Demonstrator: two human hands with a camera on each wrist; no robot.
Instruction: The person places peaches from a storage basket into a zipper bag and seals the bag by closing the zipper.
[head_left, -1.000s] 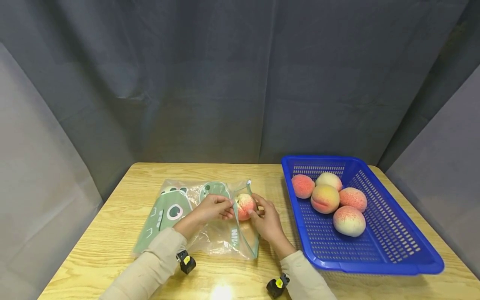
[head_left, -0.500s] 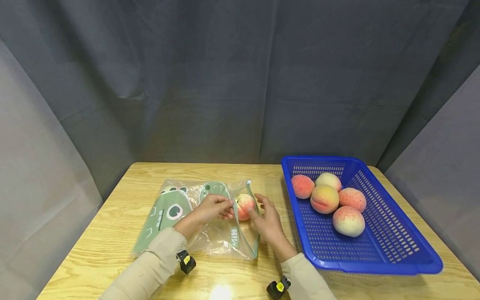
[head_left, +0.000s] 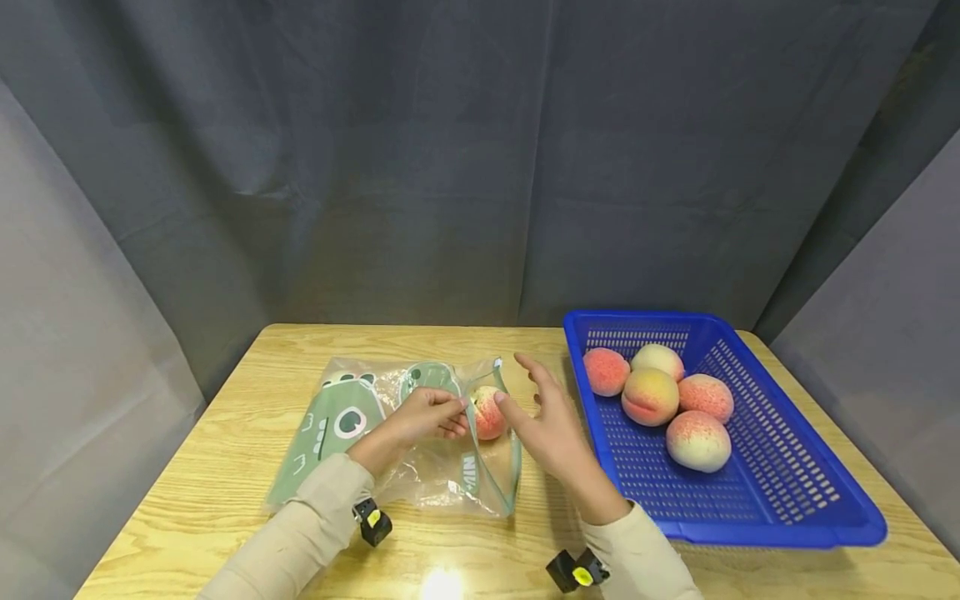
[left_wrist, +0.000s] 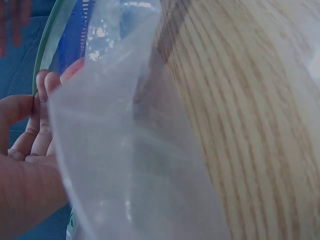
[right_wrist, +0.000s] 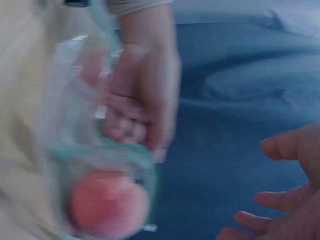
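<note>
Head view, from the left: a clear plastic bag (head_left: 390, 433) printed with a green cartoon face lies flat on the wooden table (head_left: 225, 467), its mouth turned toward the right. The left hand (head_left: 423, 417) pinches the upper edge of that mouth between thumb and curled fingers, holding it lifted; the left wrist view shows the same pinch on the bag's green rim, with the film draped over the wood grain. One peach (head_left: 487, 412) sits just inside the opening, touching the bag's floor and right beside the left fingertips. The right wrist view, though blurred, shows it behind the film as well.

Next comes the right hand (head_left: 551, 421), hovering just to the right of the bag mouth with fingers spread and relaxed, grasping nothing and clear of the peach. Further right stands a blue plastic basket (head_left: 780, 517) with slotted walls, holding five more peaches (head_left: 651, 397) clustered toward its far end.

As a judgement, one peach is bagged and released, while five wait in the basket and the bag's mouth is not yet sealed, so most of the work seems to remain.

White lettering runs along the bag near its mouth; it looks like "NIV" followed by something I cannot make out. No other writing is legible.
</note>
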